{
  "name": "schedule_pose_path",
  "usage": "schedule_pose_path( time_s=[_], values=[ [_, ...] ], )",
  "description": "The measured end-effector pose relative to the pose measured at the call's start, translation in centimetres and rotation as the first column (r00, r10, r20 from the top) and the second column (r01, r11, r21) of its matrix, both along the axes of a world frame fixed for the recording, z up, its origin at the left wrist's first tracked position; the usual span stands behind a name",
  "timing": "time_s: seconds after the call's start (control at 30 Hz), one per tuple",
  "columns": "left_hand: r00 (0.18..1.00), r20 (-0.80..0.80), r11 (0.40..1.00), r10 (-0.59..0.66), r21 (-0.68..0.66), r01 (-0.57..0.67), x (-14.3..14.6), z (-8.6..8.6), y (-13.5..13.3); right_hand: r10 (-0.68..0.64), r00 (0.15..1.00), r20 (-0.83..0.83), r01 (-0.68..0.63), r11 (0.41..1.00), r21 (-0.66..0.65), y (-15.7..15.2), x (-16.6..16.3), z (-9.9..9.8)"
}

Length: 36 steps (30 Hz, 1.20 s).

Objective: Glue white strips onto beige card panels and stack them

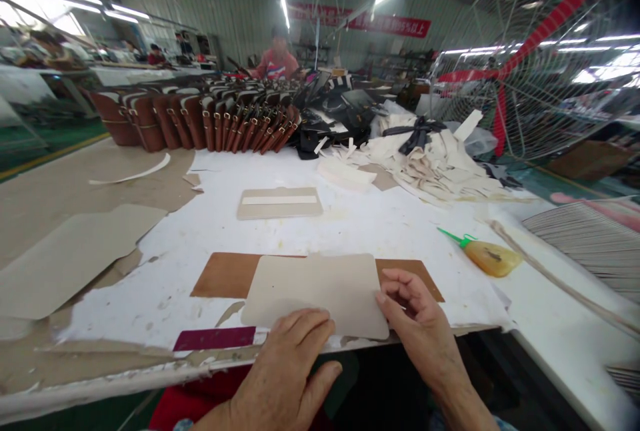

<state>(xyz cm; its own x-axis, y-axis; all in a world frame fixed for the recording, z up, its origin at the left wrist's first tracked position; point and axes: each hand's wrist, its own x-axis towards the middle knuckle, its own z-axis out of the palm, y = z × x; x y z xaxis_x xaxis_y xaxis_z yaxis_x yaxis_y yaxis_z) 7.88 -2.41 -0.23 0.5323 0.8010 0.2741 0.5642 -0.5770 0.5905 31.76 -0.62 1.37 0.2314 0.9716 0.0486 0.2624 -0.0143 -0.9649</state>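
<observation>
A beige flat panel [320, 287] with rounded corners lies across a longer brown strip [225, 275], whose ends show on both sides. My left hand [295, 351] rests on the panel's near edge, fingers stretched out and thumb apart. At the panel's right edge is my right hand [420, 327], its fingers loosely bent with a gap between thumb and fingers. Its thumb tip meets the panel's edge, and its fingertips are over the brown strip. A purple strip [215, 339] lies to the left, near the table's front edge.
Farther back lies a smaller beige panel [280, 203] with a white strip. A yellow squeeze bottle [493, 259] with a green nozzle is at right. Brown bags [220, 121], black pieces [345, 111] and cream scraps [435, 157] line the back. A fan [500, 77] stands at right.
</observation>
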Motion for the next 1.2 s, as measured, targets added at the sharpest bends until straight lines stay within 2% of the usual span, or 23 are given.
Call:
schedule_pose_path(
  time_s=[0.07,0.17,0.27,0.33,0.4,0.47,0.53,0.6,0.73,0.93,1.1,1.2],
  values=[
    [0.981,0.181,0.977,0.065,-0.21,-0.026,1.0,1.4,0.6,0.006,1.0,0.001,-0.006,0.996,0.091,-0.8,-1.2,0.1],
    [0.893,0.412,0.847,0.18,-0.527,0.072,2.1,2.9,1.3,0.021,0.992,0.122,-0.06,0.945,0.321,-2.1,-3.6,0.1],
    [0.755,0.585,0.714,0.296,-0.661,0.232,2.4,3.2,1.7,0.015,0.965,0.261,-0.15,0.848,0.507,-2.8,-5.7,-0.1],
    [0.72,0.594,0.679,0.357,-0.695,0.237,2.3,3.0,1.8,0.028,0.961,0.276,-0.185,0.806,0.562,-2.9,-6.5,-0.4],
    [0.74,0.533,0.667,0.41,-0.729,0.156,2.2,2.7,2.0,0.129,0.971,0.2,-0.215,0.83,0.514,-2.9,-6.8,-0.7],
    [0.761,0.458,0.647,0.461,-0.76,0.065,2.1,2.5,2.2,0.216,0.976,-0.012,-0.197,0.912,0.361,-2.9,-6.7,-1.2],
    [0.766,0.408,0.611,0.497,-0.791,0.026,2.2,2.5,2.4,0.148,0.961,-0.232,-0.107,0.978,0.181,-2.8,-6.3,-1.8],
    [0.773,0.382,0.58,0.507,-0.814,0.022,2.3,2.6,2.7,0.031,0.945,-0.326,-0.01,0.998,0.067,-2.6,-5.9,-2.3],
    [0.78,0.359,0.538,0.513,-0.842,0.033,2.2,3.0,2.9,0.012,0.952,-0.305,-0.008,1.0,0.014,-2.2,-5.6,-2.9],
    [0.76,0.382,0.517,0.526,-0.853,0.07,1.7,3.2,3.1,-0.022,0.973,-0.232,0.034,0.998,0.046,-2.3,-6.9,-2.1],
    [0.732,0.468,0.501,0.494,-0.842,0.2,1.4,3.0,3.2,0.07,0.99,-0.124,-0.054,0.991,0.125,-1.8,-6.6,-1.6],
    [0.716,0.5,0.51,0.487,-0.828,0.232,1.2,3.0,3.2,0.112,0.99,-0.089,-0.099,0.986,0.134,-1.6,-6.2,-1.2]
  ],
)
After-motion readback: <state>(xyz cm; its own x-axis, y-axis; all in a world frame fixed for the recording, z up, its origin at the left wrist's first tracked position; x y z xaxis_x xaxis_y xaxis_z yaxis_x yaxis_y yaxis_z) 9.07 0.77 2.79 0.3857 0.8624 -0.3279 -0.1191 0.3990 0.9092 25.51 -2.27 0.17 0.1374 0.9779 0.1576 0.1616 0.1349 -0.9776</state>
